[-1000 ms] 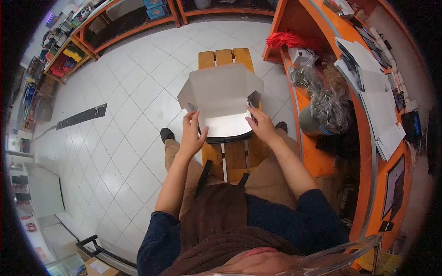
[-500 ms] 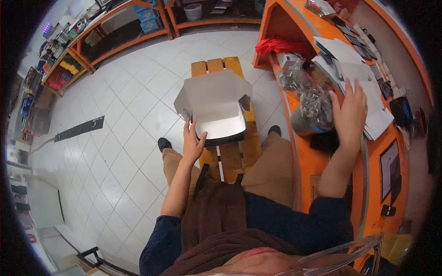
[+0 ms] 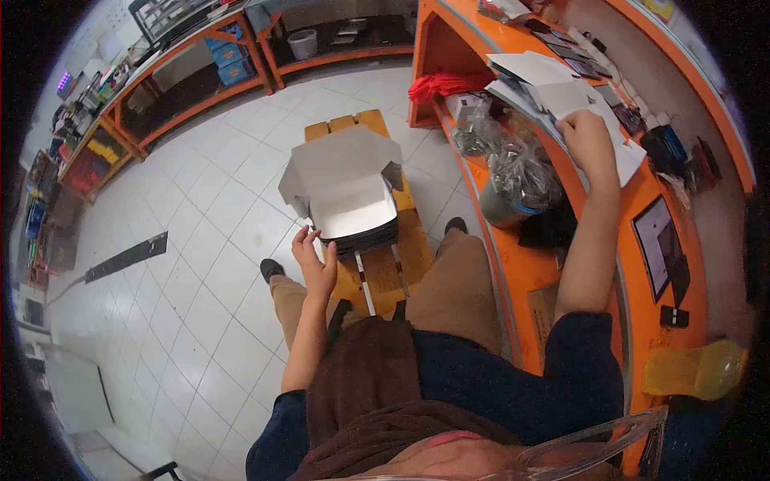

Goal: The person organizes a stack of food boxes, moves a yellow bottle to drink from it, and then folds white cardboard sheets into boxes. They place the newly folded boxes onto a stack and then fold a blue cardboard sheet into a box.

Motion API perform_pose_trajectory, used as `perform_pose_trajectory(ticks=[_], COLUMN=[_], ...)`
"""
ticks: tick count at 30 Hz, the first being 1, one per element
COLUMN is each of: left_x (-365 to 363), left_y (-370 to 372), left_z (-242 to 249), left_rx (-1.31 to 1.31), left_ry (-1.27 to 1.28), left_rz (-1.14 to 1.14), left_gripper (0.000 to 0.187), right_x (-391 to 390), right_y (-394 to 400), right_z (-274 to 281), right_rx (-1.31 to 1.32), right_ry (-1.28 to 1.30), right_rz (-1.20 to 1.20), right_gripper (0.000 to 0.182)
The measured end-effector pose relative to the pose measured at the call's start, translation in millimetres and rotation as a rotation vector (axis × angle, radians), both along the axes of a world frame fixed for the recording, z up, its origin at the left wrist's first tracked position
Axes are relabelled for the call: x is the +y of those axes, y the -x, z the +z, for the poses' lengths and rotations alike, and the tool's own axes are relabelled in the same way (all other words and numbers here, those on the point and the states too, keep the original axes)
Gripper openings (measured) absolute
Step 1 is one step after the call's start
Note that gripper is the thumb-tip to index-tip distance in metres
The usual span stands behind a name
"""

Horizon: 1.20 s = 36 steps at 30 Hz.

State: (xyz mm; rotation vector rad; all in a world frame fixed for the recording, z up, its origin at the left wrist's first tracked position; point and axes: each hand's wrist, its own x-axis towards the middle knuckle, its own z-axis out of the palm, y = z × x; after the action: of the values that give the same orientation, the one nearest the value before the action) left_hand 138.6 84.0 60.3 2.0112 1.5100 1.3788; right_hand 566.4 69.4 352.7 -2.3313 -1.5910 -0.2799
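An open cardboard box [image 3: 355,215] with a white inside and raised lid sits on a yellow wooden bench [image 3: 381,272] between my legs. Beside its near left corner is my left hand [image 3: 318,264], fingers spread and holding nothing. My right hand [image 3: 589,143] reaches over the orange counter to a pile of white papers [image 3: 613,136]. Its fingers are curled closed at the edge of a white paper sheet [image 3: 561,98], partly hiding that edge. Dark layers show beneath the box's white inside.
On the orange counter's [image 3: 581,256] lower shelf, a grey-green bucket [image 3: 504,204] holds crumpled clear plastic [image 3: 521,172]. Red cloth [image 3: 449,84] lies farther back. A tablet [image 3: 654,248] and a yellow bottle [image 3: 696,370] are at right. A black strip [image 3: 126,256] lies on the tiled floor.
My right hand has come down onto the papers, and its spread fingers have closed at a sheet's edge. My left hand has drawn slightly back from the box. The whole view has shifted.
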Motion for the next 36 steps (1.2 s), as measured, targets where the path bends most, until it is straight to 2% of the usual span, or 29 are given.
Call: perform_pose_trajectory(ticks=[2,6,9,10,12,13,14,15,16,17,18,19,21,22,24,25,27,29,30,32,34,35,36], left_x=[-3,-12,-22,-27,-34,-38,-44,-52,-59,-63,-66,-66,-68,-68,-75,-82,-89,-93,-89,-89,-101,-108,-111], left_y=[-1,-2,-5,-7,-14,-16,-26,-38,-47,-51,-47,-40,-33,-24,-9,1,19,27,31,36,40,39,31], left_z=[5,23,49,61,90,101,117,130,136,139,122,110,125,117,107,100,67,48,34,16,15,22,44], left_rx=[-0.015,-0.029,-0.037,-0.094,-0.209,-0.286,-0.490,-0.696,-0.864,-1.032,-1.283,-1.265,-1.209,-1.227,-1.267,-1.286,-1.296,-1.319,-1.227,-0.998,-1.023,-1.016,-1.020], left_ry=[-0.031,-0.057,-0.080,-0.065,-0.035,0.045,0.104,0.163,0.181,0.196,0.318,0.363,0.441,0.291,0.310,0.329,0.370,0.375,0.409,0.467,0.164,0.017,0.009], left_rz=[-0.007,-0.011,-0.040,-0.128,-0.304,-0.514,-0.718,-0.918,-0.981,-1.040,-0.832,-0.624,-0.208,-0.288,-0.284,-0.276,-0.207,-0.149,0.125,0.666,0.264,0.064,-0.068], left_gripper=[0.032,0.029,0.029,0.029,0.029,0.045,0.055,0.066,0.075,0.084,0.074,0.067,0.056,0.042,0.045,0.046,0.047,0.050,0.050,0.052,0.046,0.044,0.040], right_x=[7,6,-10,-17,-37,-48,-59,-70,-73,-79,-81,-79,-76,-70,-54,-41,-37,-43,-47,-59,-60,-61,-63], right_y=[-6,-6,18,36,85,118,144,180,200,218,228,227,218,215,209,203,198,193,203,217,231,235,239], right_z=[-8,-5,7,12,12,6,-8,-25,-62,-77,-88,-98,-119,-139,-156,-159,-169,-179,-177,-164,-162,-161,-161], right_rx=[-0.124,-0.149,-0.220,-0.213,-0.177,-0.213,-0.152,-0.080,0.033,0.007,-0.020,0.068,0.249,0.343,0.829,1.234,1.662,1.667,1.402,1.217,1.104,1.071,1.040], right_ry=[-0.122,-0.486,-0.846,-0.870,-0.829,-0.807,-0.674,-0.604,-0.507,-0.426,-0.343,-0.401,-0.513,-0.773,-1.019,-0.994,-0.736,-0.326,-0.406,-0.272,-0.269,-0.237,-0.201], right_rz=[-0.030,-0.218,-0.109,-0.083,0.122,0.309,0.503,0.527,0.675,0.856,1.035,1.036,1.032,0.748,0.450,0.432,0.452,0.577,0.672,0.942,1.368,1.438,1.504], right_gripper=[0.024,0.024,0.024,0.021,0.012,0.009,0.016,0.020,0.025,0.028,0.032,0.034,0.037,0.037,0.036,0.035,0.036,0.041,0.034,0.030,0.031,0.032,0.033])
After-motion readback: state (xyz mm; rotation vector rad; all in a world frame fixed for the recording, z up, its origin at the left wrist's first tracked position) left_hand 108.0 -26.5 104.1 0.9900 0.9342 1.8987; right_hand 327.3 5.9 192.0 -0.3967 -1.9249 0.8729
